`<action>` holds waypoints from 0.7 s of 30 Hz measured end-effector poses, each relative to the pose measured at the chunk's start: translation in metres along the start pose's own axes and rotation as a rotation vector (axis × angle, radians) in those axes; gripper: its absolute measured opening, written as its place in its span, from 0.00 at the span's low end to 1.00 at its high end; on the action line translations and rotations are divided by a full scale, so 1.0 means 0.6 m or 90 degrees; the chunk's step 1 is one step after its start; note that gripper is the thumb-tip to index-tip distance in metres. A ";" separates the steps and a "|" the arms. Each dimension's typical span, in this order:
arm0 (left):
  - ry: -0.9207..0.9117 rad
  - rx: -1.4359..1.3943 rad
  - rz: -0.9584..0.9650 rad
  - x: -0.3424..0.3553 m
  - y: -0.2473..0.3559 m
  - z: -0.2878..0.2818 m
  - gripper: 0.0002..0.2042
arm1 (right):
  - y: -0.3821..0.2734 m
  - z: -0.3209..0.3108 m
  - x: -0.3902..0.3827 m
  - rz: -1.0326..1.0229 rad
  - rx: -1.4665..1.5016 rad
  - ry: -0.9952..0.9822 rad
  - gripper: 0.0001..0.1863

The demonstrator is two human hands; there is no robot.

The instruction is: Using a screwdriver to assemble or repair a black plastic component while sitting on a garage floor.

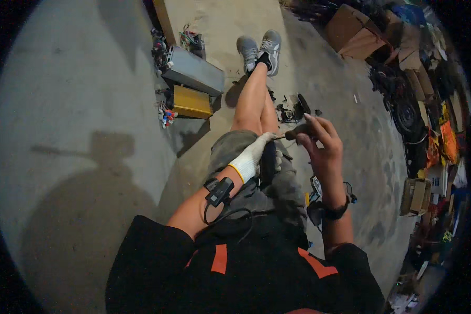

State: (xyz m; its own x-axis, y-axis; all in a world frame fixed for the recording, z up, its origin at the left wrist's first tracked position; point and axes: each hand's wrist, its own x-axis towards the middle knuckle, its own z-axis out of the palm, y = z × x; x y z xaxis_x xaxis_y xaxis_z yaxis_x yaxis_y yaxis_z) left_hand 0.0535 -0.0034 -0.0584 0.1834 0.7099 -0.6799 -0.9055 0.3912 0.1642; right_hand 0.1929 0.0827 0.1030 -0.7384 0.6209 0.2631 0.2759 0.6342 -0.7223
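Observation:
My left hand (254,156), in a white knitted glove with a yellow cuff edge, is closed around a dark, elongated object (267,161) above my lap. What kind of object it is cannot be made out. Bare and raised to the right of it, my right hand (322,140) pinches the dark handle of a screwdriver (294,133) between thumb and fingers. The thin metal shaft points left toward the gloved hand, and its tip lies close to the glove's fingers. Whether the tip touches the dark object is hidden.
Left of my legs lie a silver metal case (196,70) and a gold metal case (192,102), with loose wires (167,116) beside them. Small black parts (287,113) rest right of my shins. Cardboard boxes (358,34), black cables (405,112) and an orange bag (448,141) pile up along the right.

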 end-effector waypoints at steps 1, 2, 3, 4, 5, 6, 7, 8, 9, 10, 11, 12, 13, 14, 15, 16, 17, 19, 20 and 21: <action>-0.003 -0.010 -0.001 0.003 0.003 -0.003 0.18 | 0.007 0.003 0.000 -0.003 0.000 0.022 0.26; -0.006 -0.021 -0.002 0.006 0.004 -0.004 0.18 | 0.018 0.013 -0.002 -0.007 -0.001 0.043 0.26; -0.018 -0.019 0.004 0.010 0.001 -0.003 0.17 | 0.023 0.018 -0.003 -0.011 -0.001 0.065 0.26; -0.025 -0.022 0.011 0.007 -0.004 -0.006 0.17 | 0.018 0.019 -0.004 -0.065 -0.086 0.108 0.26; -0.031 -0.025 0.019 0.006 -0.007 -0.009 0.16 | 0.010 0.016 0.000 -0.070 -0.040 0.080 0.26; -0.029 -0.020 0.022 0.008 -0.004 -0.010 0.16 | 0.000 0.010 0.004 -0.075 0.007 0.051 0.26; -0.029 -0.011 0.020 0.007 -0.001 -0.004 0.17 | -0.007 0.006 0.003 -0.075 0.050 0.026 0.26; -0.029 -0.003 0.018 0.005 0.000 0.001 0.18 | 0.000 0.007 -0.002 -0.077 0.031 0.019 0.26; -0.036 -0.010 0.005 0.007 -0.002 -0.003 0.19 | 0.014 0.010 -0.008 -0.079 0.012 0.011 0.27; -0.046 -0.018 -0.003 0.011 0.000 -0.006 0.20 | 0.023 0.010 -0.008 -0.087 -0.009 0.003 0.27; -0.056 -0.026 -0.011 0.016 0.002 -0.008 0.21 | 0.026 0.012 -0.008 -0.090 -0.052 0.028 0.27; -0.044 -0.015 -0.007 0.021 0.000 -0.010 0.21 | 0.026 0.016 -0.008 -0.093 -0.094 0.053 0.27; -0.027 -0.005 -0.003 0.017 -0.003 -0.012 0.22 | 0.022 0.024 -0.007 -0.095 -0.132 0.077 0.27; -0.009 0.004 0.001 0.015 -0.003 -0.013 0.23 | 0.004 0.025 -0.006 -0.068 -0.092 0.090 0.27; -0.015 -0.001 0.005 0.016 -0.001 -0.012 0.23 | 0.000 0.021 -0.001 -0.088 -0.050 0.069 0.27; -0.020 -0.006 0.009 0.018 0.000 -0.009 0.23 | 0.001 0.015 0.006 -0.107 -0.009 0.048 0.27; -0.024 -0.008 0.006 0.015 -0.003 -0.006 0.23 | 0.002 0.009 0.004 -0.120 0.032 0.030 0.27; -0.017 -0.003 0.012 0.011 -0.003 -0.001 0.23 | 0.010 0.000 -0.002 -0.114 -0.026 -0.016 0.27; -0.016 0.000 0.016 0.009 -0.001 0.004 0.23 | 0.018 0.005 -0.007 -0.098 -0.037 -0.007 0.28; -0.009 -0.004 0.003 0.006 0.000 0.006 0.23 | 0.022 0.008 -0.010 -0.082 -0.049 0.003 0.28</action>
State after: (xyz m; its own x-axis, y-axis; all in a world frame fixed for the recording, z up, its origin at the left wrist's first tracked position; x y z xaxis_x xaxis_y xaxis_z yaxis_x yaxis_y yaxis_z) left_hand 0.0559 0.0015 -0.0583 0.1848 0.7203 -0.6686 -0.9090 0.3839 0.1624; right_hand 0.1984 0.0852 0.0887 -0.7681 0.5338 0.3536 0.2255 0.7423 -0.6310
